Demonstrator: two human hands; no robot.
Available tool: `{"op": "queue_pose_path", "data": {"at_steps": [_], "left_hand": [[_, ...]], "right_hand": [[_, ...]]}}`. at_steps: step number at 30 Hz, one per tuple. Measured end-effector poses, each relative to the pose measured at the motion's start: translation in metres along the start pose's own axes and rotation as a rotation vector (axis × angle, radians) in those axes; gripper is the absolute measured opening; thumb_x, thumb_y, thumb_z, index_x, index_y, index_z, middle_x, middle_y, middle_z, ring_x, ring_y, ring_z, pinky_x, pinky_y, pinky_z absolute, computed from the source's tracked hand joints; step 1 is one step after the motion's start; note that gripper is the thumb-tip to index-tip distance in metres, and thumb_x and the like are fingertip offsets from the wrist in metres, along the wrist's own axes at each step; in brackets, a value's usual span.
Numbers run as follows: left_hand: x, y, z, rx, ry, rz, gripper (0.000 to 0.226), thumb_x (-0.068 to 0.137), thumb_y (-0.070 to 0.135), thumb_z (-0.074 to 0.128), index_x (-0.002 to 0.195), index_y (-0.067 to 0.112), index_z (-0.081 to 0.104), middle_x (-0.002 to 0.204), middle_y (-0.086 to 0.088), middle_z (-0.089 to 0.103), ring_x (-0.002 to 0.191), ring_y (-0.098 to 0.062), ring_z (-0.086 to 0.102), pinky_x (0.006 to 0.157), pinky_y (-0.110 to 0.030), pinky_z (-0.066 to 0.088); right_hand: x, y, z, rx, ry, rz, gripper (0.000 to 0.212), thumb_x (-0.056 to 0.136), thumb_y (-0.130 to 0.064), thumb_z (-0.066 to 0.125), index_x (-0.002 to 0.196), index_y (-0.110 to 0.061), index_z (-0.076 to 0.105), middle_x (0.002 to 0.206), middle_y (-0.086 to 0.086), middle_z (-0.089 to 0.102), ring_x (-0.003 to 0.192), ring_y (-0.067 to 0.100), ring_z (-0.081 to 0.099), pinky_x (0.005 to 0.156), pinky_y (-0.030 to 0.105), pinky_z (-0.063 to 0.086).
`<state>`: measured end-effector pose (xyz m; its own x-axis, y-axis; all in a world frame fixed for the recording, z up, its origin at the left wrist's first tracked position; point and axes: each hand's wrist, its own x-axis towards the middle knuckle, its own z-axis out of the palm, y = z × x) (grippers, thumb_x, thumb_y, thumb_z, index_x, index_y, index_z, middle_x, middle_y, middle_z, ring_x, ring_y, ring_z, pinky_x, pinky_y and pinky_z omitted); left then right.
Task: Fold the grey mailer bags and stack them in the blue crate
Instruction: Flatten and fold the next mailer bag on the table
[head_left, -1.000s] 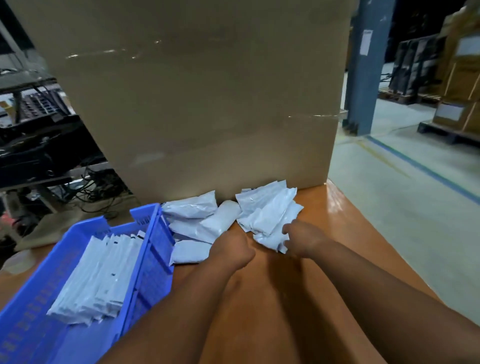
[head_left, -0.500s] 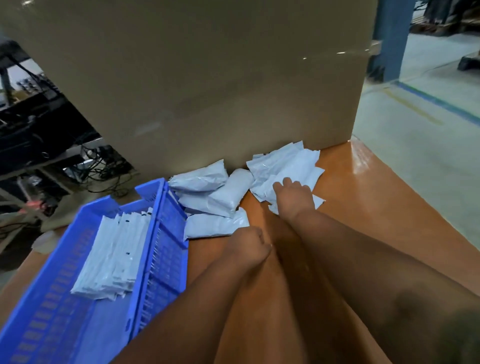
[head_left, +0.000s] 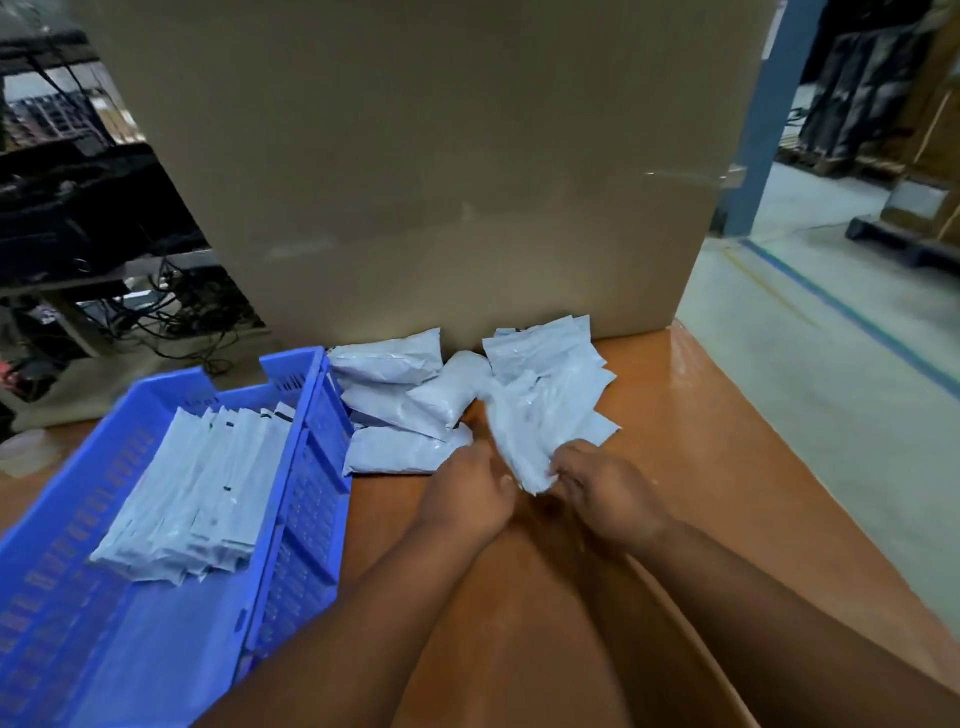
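Note:
A grey mailer bag is stretched between my hands, lifted off the loose pile. My left hand grips its near left edge and my right hand pinches its near right corner. Several unfolded grey bags lie behind it on the orange table. Plump filled-looking bags lie beside the crate. The blue crate stands at the left with a row of several folded bags inside.
A tall cardboard box stands on the table right behind the bags. The table's right edge drops to a concrete floor with a blue line. Cables and dark equipment sit beyond the crate at the left.
My right hand pulled back from the pile with a bag. My left hand moved in and took hold of the same bag's other side.

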<state>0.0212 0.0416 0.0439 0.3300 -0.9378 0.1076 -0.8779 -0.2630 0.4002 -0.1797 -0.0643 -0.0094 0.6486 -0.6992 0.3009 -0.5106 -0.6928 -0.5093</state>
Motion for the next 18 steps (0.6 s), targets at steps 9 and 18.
{"op": "queue_pose_path", "data": {"at_steps": [9, 18], "left_hand": [[-0.065, 0.006, 0.058, 0.276, -0.156, 0.455, 0.059, 0.097, 0.058, 0.042, 0.147, 0.027, 0.047, 0.157, 0.001, 0.041, 0.147, -0.024, 0.035, 0.115, -0.05, 0.036], [-0.102, 0.02, 0.086, 0.321, -0.116, 0.344, 0.062, 0.107, 0.05, 0.027, 0.159, 0.019, 0.041, 0.167, -0.007, 0.036, 0.157, -0.027, 0.03, 0.13, -0.052, 0.019]], "right_hand": [[-0.108, 0.05, -0.05, -0.095, -0.264, -0.123, 0.026, 0.085, -0.002, 0.061, 0.091, -0.027, 0.066, 0.131, -0.006, 0.066, 0.117, 0.015, 0.062, 0.09, 0.033, 0.054], [-0.108, 0.003, -0.042, -0.213, -0.073, -0.173, 0.026, 0.097, -0.024, 0.058, 0.121, -0.024, 0.066, 0.137, 0.003, 0.063, 0.123, 0.025, 0.059, 0.108, 0.041, 0.047]]}}
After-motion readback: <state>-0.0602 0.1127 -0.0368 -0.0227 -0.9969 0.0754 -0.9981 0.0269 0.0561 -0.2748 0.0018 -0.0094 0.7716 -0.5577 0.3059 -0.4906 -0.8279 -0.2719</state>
